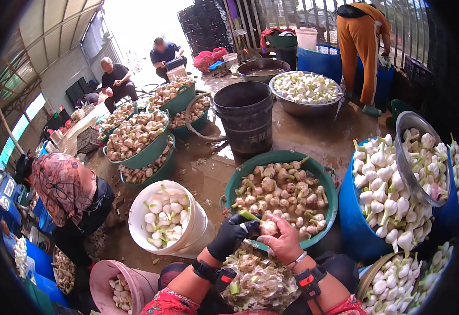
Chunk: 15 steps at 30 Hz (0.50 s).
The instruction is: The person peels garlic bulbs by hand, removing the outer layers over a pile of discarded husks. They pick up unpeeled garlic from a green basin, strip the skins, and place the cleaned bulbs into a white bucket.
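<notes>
A garlic bulb (268, 227) with a short green stem is between my hands, over the near rim of a green basin (330, 220). My left hand (233, 235), in a black glove, is closed around the stem side. Bare fingers of my right hand (284, 240) grip the bulb from the other side. Unpeeled garlic (279, 194) sits in murky water inside the basin. Below my hands, a heap of papery garlic skins (261, 281) lies at my lap. To the left stands a white bucket (200, 231) holding peeled garlic (166, 216).
At right, a blue barrel (347, 231) overflows with white garlic beneath a tilted metal bowl (405, 157). A black bucket (244, 123) stands beyond the basin. A pink bucket (101, 283) is at lower left. One person (64, 184) bends at left; others work farther back.
</notes>
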Available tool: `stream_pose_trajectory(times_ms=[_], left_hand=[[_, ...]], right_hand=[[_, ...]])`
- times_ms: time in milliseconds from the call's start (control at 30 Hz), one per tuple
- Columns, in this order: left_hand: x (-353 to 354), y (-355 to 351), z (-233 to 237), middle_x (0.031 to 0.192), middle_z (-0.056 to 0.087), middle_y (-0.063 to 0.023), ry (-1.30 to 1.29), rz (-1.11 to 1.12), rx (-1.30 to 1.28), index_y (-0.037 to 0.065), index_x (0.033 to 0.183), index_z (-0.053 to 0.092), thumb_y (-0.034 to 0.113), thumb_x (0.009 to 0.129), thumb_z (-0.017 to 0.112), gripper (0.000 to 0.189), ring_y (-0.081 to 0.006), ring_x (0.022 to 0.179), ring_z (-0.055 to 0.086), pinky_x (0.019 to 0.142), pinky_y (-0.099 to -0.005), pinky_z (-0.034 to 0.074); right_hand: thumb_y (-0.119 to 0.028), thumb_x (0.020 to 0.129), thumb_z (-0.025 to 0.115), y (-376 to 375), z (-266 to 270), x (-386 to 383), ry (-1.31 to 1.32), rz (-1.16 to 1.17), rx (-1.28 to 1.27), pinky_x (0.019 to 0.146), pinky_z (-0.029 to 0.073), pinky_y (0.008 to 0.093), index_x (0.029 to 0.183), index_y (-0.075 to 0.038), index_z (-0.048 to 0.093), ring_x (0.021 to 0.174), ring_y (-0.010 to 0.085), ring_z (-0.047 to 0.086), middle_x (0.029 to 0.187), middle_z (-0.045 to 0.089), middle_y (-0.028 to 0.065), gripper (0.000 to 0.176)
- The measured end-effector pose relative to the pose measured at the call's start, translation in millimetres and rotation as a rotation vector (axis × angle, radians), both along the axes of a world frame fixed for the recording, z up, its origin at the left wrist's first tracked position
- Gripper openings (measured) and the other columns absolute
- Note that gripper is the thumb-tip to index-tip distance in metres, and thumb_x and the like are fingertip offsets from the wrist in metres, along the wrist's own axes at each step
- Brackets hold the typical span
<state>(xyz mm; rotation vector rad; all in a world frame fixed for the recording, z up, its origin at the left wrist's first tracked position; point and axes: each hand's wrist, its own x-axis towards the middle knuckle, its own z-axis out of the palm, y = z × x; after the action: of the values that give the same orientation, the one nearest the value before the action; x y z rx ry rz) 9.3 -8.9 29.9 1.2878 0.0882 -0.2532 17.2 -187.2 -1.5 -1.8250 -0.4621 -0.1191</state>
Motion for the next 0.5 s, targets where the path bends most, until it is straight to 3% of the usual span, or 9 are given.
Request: stream_pose_trajectory(times_ms=[100, 233, 300, 333, 400, 433, 500], left_hand=[[-1, 2, 8, 0.094, 0.064, -0.0027, 0.005, -0.028, -0.028, 0.002, 0.104, 0.062, 0.011, 0.087, 0.061, 0.019, -0.0115, 0.082, 0.060, 0.075, -0.0257, 0.049], [-3, 5, 6, 0.095, 0.064, -0.0022, -0.026, -0.039, 0.070, 0.002, 0.105, 0.062, 0.006, 0.087, 0.060, 0.019, -0.0114, 0.084, 0.059, 0.076, -0.0262, 0.049], [-3, 3, 4, 0.094, 0.065, -0.0021, -0.066, -0.012, 0.101, 0.001, 0.107, 0.063, 0.005, 0.085, 0.060, 0.023, -0.0105, 0.082, 0.060, 0.073, -0.0272, 0.049], [-1, 2, 1, 0.094, 0.065, -0.0021, -0.067, -0.015, 0.103, 0.001, 0.107, 0.063, 0.005, 0.085, 0.060, 0.023, -0.0105, 0.082, 0.060, 0.073, -0.0272, 0.049], [0, 2, -13, 0.089, 0.066, -0.0037, -0.243, -0.023, 0.298, 0.003, 0.101, 0.063, 0.003, 0.082, 0.060, 0.019, -0.0143, 0.079, 0.062, 0.072, -0.0292, 0.050], [0, 3, -20, 0.089, 0.066, -0.0037, -0.241, -0.022, 0.299, 0.003, 0.101, 0.063, 0.003, 0.082, 0.060, 0.019, -0.0143, 0.079, 0.062, 0.072, -0.0292, 0.050], [-1, 3, -30, 0.085, 0.065, -0.0081, -0.533, -0.058, 0.892, 0.004, 0.097, 0.063, 0.004, 0.078, 0.062, 0.019, -0.0202, 0.077, 0.063, 0.071, -0.0313, 0.050]], right_hand=[[-0.011, 0.070, 0.079, 2, -19, 4, 0.210, 0.082, 0.174, 0.083, 0.048, 0.0265, 0.127, 0.002, 0.048, 0.091, 0.0145, 0.061, 0.107, 0.060, 0.0098, 0.066], [-0.011, 0.078, 0.072, 4, -17, 0, 0.229, 0.124, 0.216, 0.079, 0.050, 0.0268, 0.129, 0.003, 0.044, 0.088, 0.0136, 0.062, 0.102, 0.061, 0.0077, 0.060], [-0.021, 0.087, 0.062, 6, -10, -3, 0.658, 0.185, 0.600, 0.071, 0.052, 0.0293, 0.125, 0.002, 0.047, 0.083, 0.0165, 0.063, 0.098, 0.062, 0.0090, 0.047], [-0.021, 0.087, 0.062, 4, -5, -1, 0.656, 0.183, 0.602, 0.071, 0.052, 0.0293, 0.125, 0.002, 0.047, 0.083, 0.0165, 0.063, 0.098, 0.062, 0.0090, 0.047], [-0.027, 0.090, 0.050, -5, 1, 5, 0.907, 0.351, 0.738, 0.063, 0.052, 0.0301, 0.120, 0.002, 0.048, 0.077, 0.0204, 0.063, 0.096, 0.062, 0.0135, 0.042], [-0.027, 0.090, 0.050, -10, -5, 7, 0.909, 0.352, 0.739, 0.063, 0.052, 0.0301, 0.120, 0.002, 0.048, 0.077, 0.0204, 0.063, 0.096, 0.062, 0.0135, 0.042], [-0.029, 0.088, 0.047, -18, -18, 13, 1.370, 0.762, 0.820, 0.059, 0.050, 0.0301, 0.117, 0.003, 0.050, 0.073, 0.0236, 0.063, 0.094, 0.062, 0.0187, 0.043]])
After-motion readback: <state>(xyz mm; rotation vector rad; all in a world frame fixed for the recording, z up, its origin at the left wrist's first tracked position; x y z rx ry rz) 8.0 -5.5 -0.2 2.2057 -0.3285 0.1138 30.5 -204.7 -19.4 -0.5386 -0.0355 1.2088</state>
